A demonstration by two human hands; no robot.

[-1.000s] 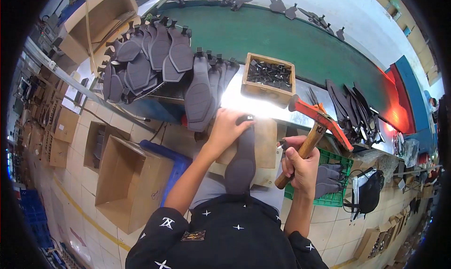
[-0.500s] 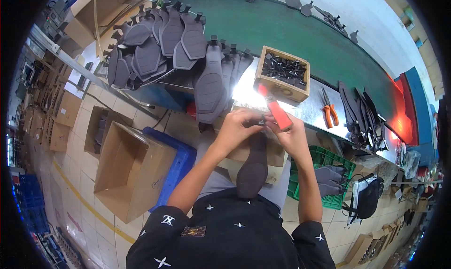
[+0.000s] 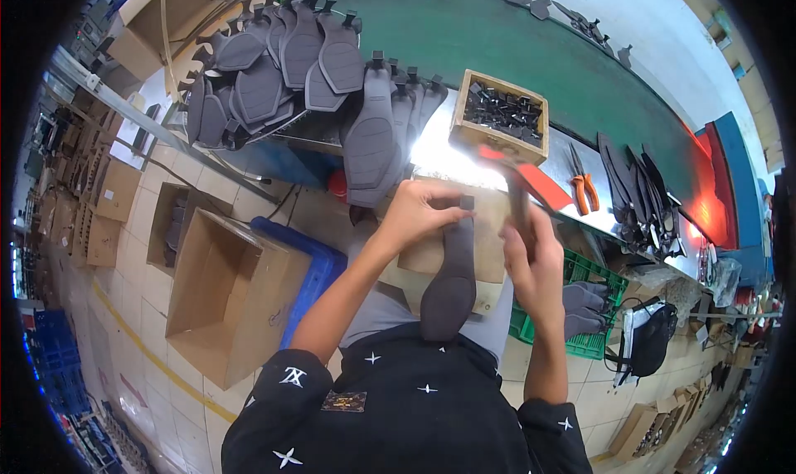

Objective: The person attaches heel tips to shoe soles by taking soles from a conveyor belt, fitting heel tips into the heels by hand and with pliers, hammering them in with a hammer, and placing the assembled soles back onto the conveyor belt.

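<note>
A dark grey shoe sole (image 3: 448, 296) lies upright in front of my body, its wide end toward me and its narrow end on a pale work block (image 3: 489, 254). A small black heel piece (image 3: 467, 202) caps the narrow end. My left hand (image 3: 421, 215) pinches this end between thumb and fingers. My right hand (image 3: 535, 263) is closed around a red-headed hammer (image 3: 543, 186), blurred by motion, raised to the right of the sole and apart from it.
A wooden box (image 3: 497, 147) of small black pieces stands on the metal bench. Orange-handled pliers (image 3: 585, 194) lie right of it. Many grey soles (image 3: 303, 55) are piled at left. A cardboard box (image 3: 236, 308) and green crate (image 3: 593, 350) flank me.
My right hand has moved away from the heel end to the right, and the red hammer has turned within its grip. My left hand stays at the narrow end of the sole.
</note>
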